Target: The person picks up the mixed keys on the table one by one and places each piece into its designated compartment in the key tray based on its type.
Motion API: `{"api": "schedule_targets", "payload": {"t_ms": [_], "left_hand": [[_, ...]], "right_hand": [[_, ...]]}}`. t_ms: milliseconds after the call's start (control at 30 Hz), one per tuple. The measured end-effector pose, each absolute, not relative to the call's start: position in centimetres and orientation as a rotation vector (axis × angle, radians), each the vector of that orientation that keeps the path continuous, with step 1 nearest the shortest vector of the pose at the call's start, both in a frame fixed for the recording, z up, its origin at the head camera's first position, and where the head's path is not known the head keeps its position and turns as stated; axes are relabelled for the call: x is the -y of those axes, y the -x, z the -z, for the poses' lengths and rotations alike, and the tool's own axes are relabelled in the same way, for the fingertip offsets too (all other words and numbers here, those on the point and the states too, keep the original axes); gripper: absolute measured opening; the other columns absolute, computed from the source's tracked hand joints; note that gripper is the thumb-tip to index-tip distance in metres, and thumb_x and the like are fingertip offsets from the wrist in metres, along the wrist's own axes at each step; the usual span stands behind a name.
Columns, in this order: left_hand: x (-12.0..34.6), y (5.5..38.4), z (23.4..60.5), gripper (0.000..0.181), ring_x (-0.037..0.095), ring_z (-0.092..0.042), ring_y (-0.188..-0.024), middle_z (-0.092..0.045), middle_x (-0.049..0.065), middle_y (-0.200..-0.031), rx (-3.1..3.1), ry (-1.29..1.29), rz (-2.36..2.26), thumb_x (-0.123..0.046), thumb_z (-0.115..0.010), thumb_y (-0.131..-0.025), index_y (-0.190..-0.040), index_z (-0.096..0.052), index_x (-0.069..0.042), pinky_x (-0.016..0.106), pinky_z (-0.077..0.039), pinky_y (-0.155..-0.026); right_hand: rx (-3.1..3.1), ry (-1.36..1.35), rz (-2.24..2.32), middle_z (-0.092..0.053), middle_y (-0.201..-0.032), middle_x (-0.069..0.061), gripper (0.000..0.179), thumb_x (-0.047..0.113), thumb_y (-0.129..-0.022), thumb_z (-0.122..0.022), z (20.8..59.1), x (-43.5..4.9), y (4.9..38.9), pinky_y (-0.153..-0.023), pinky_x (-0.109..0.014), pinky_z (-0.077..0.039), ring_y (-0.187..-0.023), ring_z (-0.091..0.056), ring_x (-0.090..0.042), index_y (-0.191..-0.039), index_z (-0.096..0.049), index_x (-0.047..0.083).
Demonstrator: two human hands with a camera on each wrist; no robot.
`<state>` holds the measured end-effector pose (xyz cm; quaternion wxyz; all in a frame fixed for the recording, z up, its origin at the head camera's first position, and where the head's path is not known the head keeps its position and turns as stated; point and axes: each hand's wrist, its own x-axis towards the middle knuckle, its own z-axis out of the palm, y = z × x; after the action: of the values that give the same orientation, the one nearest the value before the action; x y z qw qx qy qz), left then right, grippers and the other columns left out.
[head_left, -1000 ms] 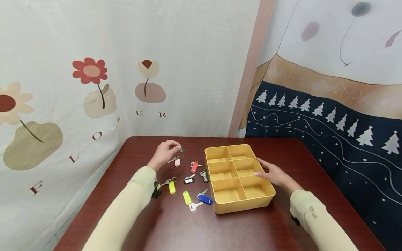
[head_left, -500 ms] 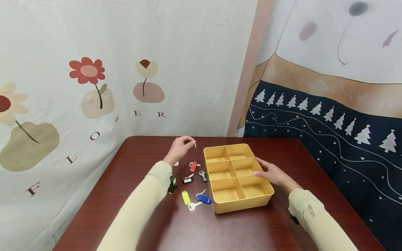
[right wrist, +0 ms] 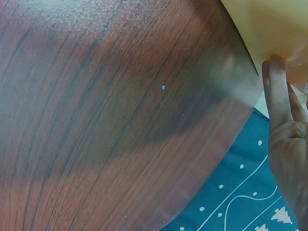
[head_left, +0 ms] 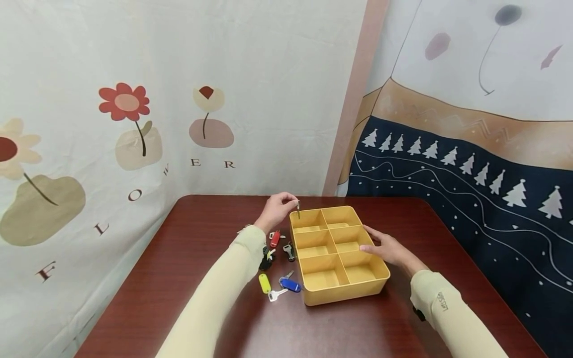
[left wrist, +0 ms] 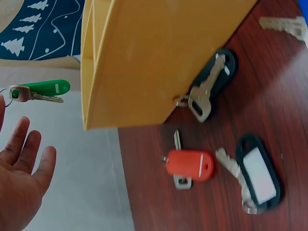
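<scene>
My left hand (head_left: pixel 276 213) pinches the ring of a key (left wrist: pixel 44 98) with a green tag (left wrist: pixel 55 87). Key and tag dangle at the far left corner of the yellow six-compartment box (head_left: pixel 333 297), overlapping its rim in the head view. In the left wrist view the other fingers (left wrist: pixel 44 171) are spread away from the ring. My right hand (head_left: pixel 390 248) holds the box's right wall, thumb over the rim and straight fingers (right wrist: pixel 278 91) along the outside. The compartments show nothing inside.
Left of the box lie a red-tagged key (head_left: pixel 275 239), a black-tagged key (left wrist: pixel 211 84), another black-tagged key (left wrist: pixel 260 178), a blue-tagged key (head_left: pixel 290 285) and a yellow-tagged key (head_left: pixel 264 283). My left forearm (head_left: pixel 228 293) covers part of this area. Printed cloth (head_left: pixel 277 99) hangs behind the table.
My left hand has carried the green-tagged key rightward from the table's left side to the box's far left corner. The right hand has stayed at the box.
</scene>
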<state>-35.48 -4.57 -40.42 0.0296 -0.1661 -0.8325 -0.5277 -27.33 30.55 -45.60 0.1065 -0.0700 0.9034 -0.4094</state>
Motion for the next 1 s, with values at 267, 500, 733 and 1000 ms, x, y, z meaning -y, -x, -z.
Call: {"api": "schedule_targets", "payload": {"t_ms": [267,500,733,1000], "left_hand": [[2.6,36.1,41.4,0.017,0.020,-0.056,-0.090,-0.069,0.006,-0.103,2.570,0.570,1.648,-0.019,-0.064,-0.098,-0.103,-0.072,-0.005,0.034,-0.045,-0.078],[1.6,36.2,42.3,0.014,0.017,-0.056,-0.088,-0.069,0.005,-0.107,2.625,0.574,1.610,-0.019,-0.065,-0.097,-0.102,-0.072,-0.008,0.033,-0.046,-0.078],[1.5,35.9,42.5,0.016,0.019,-0.057,-0.094,-0.068,0.006,-0.111,2.635,0.587,1.617,-0.019,-0.064,-0.098,-0.106,-0.071,-0.008,0.035,-0.047,-0.084],[2.0,36.3,42.6,0.019,0.022,-0.058,-0.103,-0.068,0.006,-0.116,2.644,0.562,1.604,-0.019,-0.065,-0.097,-0.110,-0.071,-0.008,0.039,-0.046,-0.090]], "right_hand": [[-2.675,0.227,1.207,-0.037,-0.152,-0.025,0.082,0.037,-0.093,-0.070,45.6,-30.6,27.2,-0.107,-0.056,-0.035,-0.136,-0.039,-0.041,-0.157,-0.027,0.009],[-2.679,0.246,1.204,-0.037,-0.151,-0.026,0.081,0.035,-0.094,-0.069,45.7,-30.7,27.3,-0.106,-0.055,-0.037,-0.135,-0.040,-0.040,-0.157,-0.026,0.009],[-2.682,0.272,1.199,-0.037,-0.152,-0.026,0.083,0.038,-0.093,-0.070,45.6,-30.7,27.3,-0.106,-0.055,-0.037,-0.135,-0.040,-0.040,-0.157,-0.026,0.008],[-2.694,0.289,1.200,-0.037,-0.151,-0.026,0.079,0.033,-0.095,-0.068,45.4,-30.5,27.1,-0.107,-0.056,-0.035,-0.136,-0.039,-0.041,-0.156,-0.026,0.005]]}}
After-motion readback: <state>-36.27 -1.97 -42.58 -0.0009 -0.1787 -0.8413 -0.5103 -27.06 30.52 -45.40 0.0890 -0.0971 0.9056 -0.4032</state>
